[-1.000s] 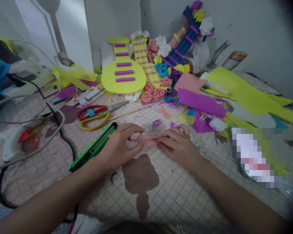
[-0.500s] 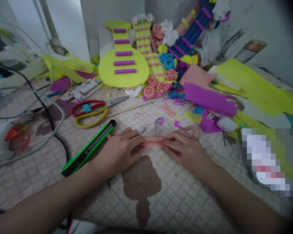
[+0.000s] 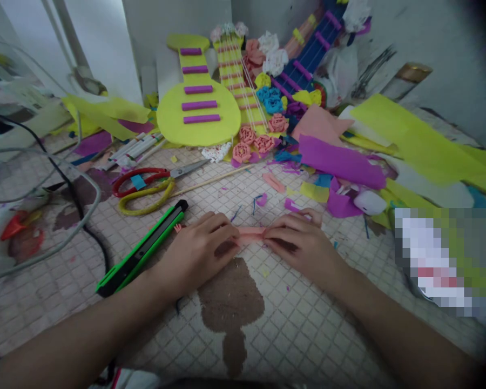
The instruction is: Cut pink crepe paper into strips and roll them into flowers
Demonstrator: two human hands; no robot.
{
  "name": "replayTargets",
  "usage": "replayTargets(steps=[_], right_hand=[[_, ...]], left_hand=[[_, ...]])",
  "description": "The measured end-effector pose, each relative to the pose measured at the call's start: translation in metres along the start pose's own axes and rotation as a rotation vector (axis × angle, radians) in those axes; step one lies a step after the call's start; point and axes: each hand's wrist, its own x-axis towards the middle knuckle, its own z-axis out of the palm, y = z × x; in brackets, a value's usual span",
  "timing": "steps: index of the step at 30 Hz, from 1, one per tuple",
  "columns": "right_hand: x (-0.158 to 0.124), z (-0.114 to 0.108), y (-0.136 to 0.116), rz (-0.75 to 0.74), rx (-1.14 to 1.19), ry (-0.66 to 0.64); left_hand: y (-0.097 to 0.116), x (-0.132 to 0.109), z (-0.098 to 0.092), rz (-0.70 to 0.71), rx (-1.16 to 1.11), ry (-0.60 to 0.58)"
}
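Between my two hands a narrow pink paper strip [image 3: 251,233] is stretched level, just above the tabletop or on it. My left hand [image 3: 204,243] pinches its left end, and my right hand [image 3: 297,240] pinches the right end, so both ends are hidden by fingers. Left of my left hand lies a green utility knife [image 3: 141,251], slanting. Behind it rest scissors [image 3: 146,189] with one red and one yellow handle. A small pink scrap [image 3: 178,228] shows beside my left knuckles.
A yellow guitar shape [image 3: 198,113] with purple bars leans at the back, near paper roses [image 3: 243,153]. Purple paper [image 3: 340,162] and yellow sheets [image 3: 421,140] lie to the right. A thin stick [image 3: 214,180] crosses the table; cables [image 3: 76,200] loop at left.
The whole view has shifted slightly, so things appear a little further left. My hands keep the same pinch on the pink paper strip, with no clear movement over the table.
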Motion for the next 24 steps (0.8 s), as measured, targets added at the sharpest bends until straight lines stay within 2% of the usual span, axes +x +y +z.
replayTargets(steps=[11,16,24], right_hand=[[0.0005,0.0004,0.0000,-0.001,0.037,0.012],[0.0017,-0.0010,-0.0039,0.067,0.048,-0.025],[0.0050,0.0012,-0.0061,0.158,0.093,-0.008]], left_hand=[[-0.0025,-0.0013,0.0021,-0.001,-0.017,0.000],[-0.0014,-0.0012,0.0030,-0.050,-0.049,0.003],[-0.0004,0.0009,0.0017,-0.161,-0.108,-0.031]])
